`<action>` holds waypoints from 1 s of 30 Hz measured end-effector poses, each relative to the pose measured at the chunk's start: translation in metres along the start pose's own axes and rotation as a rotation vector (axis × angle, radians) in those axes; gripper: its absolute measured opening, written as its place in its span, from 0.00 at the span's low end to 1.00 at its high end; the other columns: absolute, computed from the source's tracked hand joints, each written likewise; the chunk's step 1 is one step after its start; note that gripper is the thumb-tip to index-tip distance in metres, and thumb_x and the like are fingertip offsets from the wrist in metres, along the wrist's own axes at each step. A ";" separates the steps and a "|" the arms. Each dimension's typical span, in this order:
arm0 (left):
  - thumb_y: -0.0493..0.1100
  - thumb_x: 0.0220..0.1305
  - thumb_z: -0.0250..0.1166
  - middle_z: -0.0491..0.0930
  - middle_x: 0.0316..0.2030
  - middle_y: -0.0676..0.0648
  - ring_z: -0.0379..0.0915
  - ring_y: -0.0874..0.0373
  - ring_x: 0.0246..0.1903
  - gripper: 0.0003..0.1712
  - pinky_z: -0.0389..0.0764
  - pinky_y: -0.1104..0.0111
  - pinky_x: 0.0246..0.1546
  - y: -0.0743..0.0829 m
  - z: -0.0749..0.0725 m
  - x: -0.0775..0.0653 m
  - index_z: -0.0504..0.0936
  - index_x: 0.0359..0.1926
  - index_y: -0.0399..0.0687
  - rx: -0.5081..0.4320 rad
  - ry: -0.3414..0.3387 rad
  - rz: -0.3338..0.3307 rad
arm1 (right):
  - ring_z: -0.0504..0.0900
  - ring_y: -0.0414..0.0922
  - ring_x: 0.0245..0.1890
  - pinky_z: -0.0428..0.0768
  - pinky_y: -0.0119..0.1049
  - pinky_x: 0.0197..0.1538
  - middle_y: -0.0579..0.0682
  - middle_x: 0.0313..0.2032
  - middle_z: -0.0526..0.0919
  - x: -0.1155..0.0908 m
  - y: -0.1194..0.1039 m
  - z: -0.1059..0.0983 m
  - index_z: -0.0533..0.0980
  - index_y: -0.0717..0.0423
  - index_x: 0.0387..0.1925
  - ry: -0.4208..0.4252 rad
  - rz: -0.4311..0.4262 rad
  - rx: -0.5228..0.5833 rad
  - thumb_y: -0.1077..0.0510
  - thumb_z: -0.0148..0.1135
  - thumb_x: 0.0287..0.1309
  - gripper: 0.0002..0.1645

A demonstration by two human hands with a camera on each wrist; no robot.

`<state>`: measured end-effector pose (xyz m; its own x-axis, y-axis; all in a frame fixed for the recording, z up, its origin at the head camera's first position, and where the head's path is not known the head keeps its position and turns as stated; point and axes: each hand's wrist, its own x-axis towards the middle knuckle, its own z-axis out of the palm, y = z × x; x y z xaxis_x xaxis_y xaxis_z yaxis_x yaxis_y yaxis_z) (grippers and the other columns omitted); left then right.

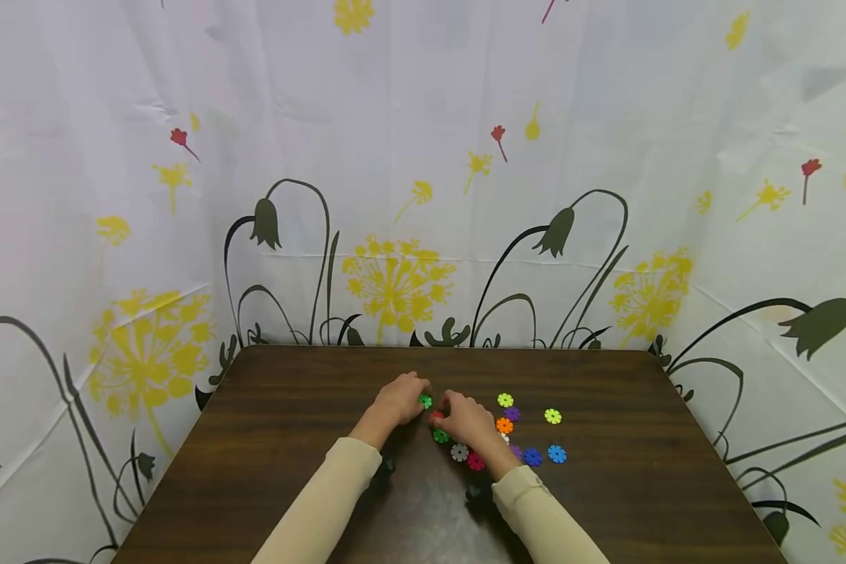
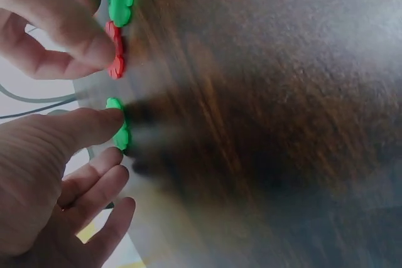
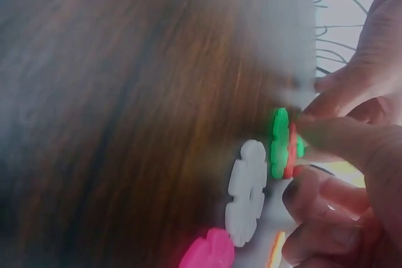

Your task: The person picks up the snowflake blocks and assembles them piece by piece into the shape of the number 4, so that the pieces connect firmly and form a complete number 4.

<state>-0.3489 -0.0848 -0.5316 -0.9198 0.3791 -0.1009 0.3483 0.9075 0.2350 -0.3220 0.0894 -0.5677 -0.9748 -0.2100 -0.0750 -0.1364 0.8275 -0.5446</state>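
Reaching forward, the left fingers [image 2: 103, 188] pinch a green disc [image 2: 120, 135]; the right fingers [image 2: 81, 39] pinch a red disc [image 2: 117, 66].

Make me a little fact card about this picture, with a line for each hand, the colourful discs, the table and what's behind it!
Left hand: holds a light green disc
Right hand: holds a red disc
Near right hand: darker green disc, grey-white disc, pink disc
Farther right: light blue disc, yellow disc
Disc shape: round, notched edges
Table: dark brown, wood-grained
Behind: white cloth with printed flowers
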 end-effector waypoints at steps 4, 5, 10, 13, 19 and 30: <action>0.40 0.71 0.74 0.80 0.48 0.45 0.78 0.48 0.50 0.13 0.85 0.50 0.51 -0.004 0.002 0.003 0.83 0.52 0.46 -0.046 -0.019 -0.024 | 0.80 0.51 0.32 0.76 0.51 0.36 0.48 0.34 0.84 -0.001 -0.003 -0.003 0.78 0.47 0.43 -0.044 0.025 0.032 0.43 0.77 0.63 0.19; 0.40 0.71 0.74 0.80 0.47 0.45 0.78 0.49 0.48 0.13 0.85 0.50 0.50 -0.006 0.004 0.005 0.82 0.51 0.47 -0.059 -0.027 -0.033 | 0.80 0.50 0.31 0.76 0.50 0.36 0.48 0.34 0.83 0.002 0.002 0.001 0.77 0.47 0.42 -0.047 0.023 0.031 0.41 0.77 0.64 0.20; 0.39 0.70 0.73 0.79 0.41 0.47 0.74 0.51 0.36 0.12 0.80 0.55 0.37 -0.020 0.025 0.016 0.77 0.47 0.50 -0.160 -0.046 -0.042 | 0.78 0.49 0.30 0.73 0.46 0.36 0.48 0.33 0.81 0.004 0.011 0.005 0.76 0.48 0.39 -0.066 0.016 0.084 0.44 0.72 0.68 0.16; 0.34 0.70 0.70 0.80 0.41 0.45 0.73 0.50 0.35 0.11 0.77 0.56 0.35 -0.017 0.025 0.012 0.77 0.46 0.49 -0.244 -0.053 -0.045 | 0.78 0.47 0.29 0.74 0.42 0.34 0.49 0.33 0.81 -0.003 0.007 -0.003 0.78 0.52 0.36 -0.093 0.007 0.175 0.53 0.70 0.70 0.10; 0.33 0.70 0.69 0.82 0.40 0.45 0.75 0.54 0.36 0.06 0.81 0.60 0.40 -0.007 0.005 -0.007 0.83 0.46 0.40 -0.325 -0.010 -0.063 | 0.66 0.39 0.20 0.67 0.32 0.26 0.42 0.19 0.71 -0.005 0.018 -0.011 0.74 0.52 0.22 -0.143 -0.109 0.338 0.54 0.64 0.75 0.21; 0.37 0.76 0.67 0.89 0.32 0.43 0.88 0.48 0.33 0.07 0.85 0.66 0.35 -0.005 -0.019 -0.037 0.87 0.43 0.37 -0.667 0.152 0.010 | 0.68 0.40 0.20 0.66 0.32 0.26 0.44 0.21 0.74 -0.024 0.012 -0.039 0.77 0.68 0.39 -0.015 -0.122 0.563 0.49 0.53 0.84 0.24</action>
<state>-0.3198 -0.1073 -0.5102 -0.9493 0.3130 0.0302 0.2161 0.5798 0.7856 -0.3073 0.1245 -0.5399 -0.9547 -0.2976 0.0066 -0.1288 0.3931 -0.9104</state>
